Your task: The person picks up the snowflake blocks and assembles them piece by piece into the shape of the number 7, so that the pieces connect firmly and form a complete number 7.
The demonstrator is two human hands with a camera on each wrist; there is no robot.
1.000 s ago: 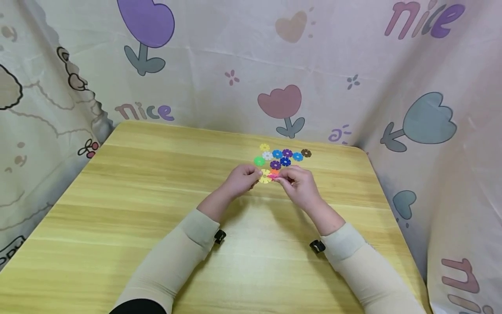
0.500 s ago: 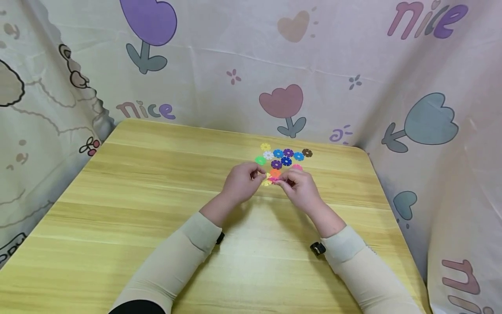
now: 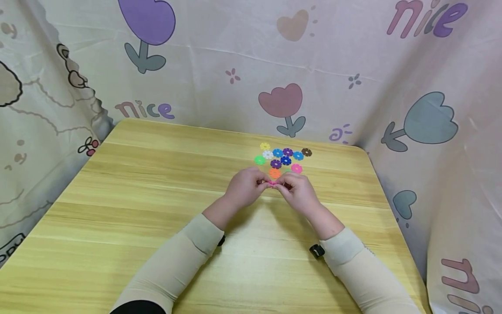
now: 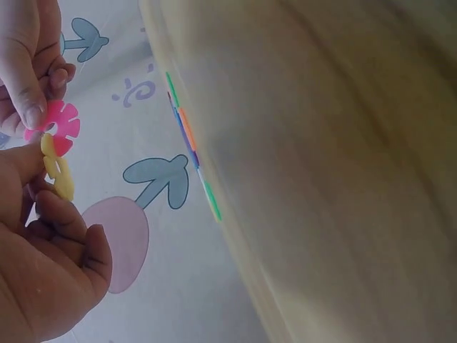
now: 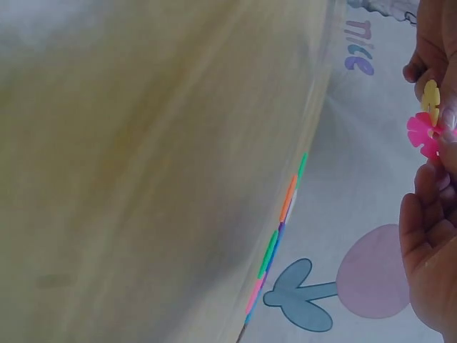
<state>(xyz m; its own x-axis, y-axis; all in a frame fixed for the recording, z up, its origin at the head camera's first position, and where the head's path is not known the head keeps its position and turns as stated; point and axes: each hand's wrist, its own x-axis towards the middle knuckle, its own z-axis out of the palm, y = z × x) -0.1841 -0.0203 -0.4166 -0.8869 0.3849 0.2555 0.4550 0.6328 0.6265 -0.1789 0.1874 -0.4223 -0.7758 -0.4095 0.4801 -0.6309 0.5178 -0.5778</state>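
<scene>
My left hand (image 3: 244,187) pinches a yellow snowflake disc (image 4: 63,179), a flat notched plastic piece. My right hand (image 3: 300,191) pinches a pink snowflake disc (image 4: 68,121) between thumb and fingers. In both wrist views the two discs meet at their rims and stand crosswise, the pink disc (image 5: 419,136) broadside and the yellow disc (image 5: 431,94) turned more edge-on. The hands are raised above the table, fingertips close together. From the head view mostly a pink edge shows between them, and the fingers hide the yellow disc.
Loose snowflake discs lie flat on the wooden table (image 3: 157,183) just beyond the hands, among them an orange disc (image 3: 275,173), a green disc (image 3: 260,160), a second pink disc (image 3: 296,168) and a brown disc (image 3: 306,152). A patterned curtain (image 3: 211,56) hangs behind the table.
The left hand has moved right, turning the yellow disc from face-on to edge-on and bringing it against the pink disc. Both hands have come slightly nearer the person.
</scene>
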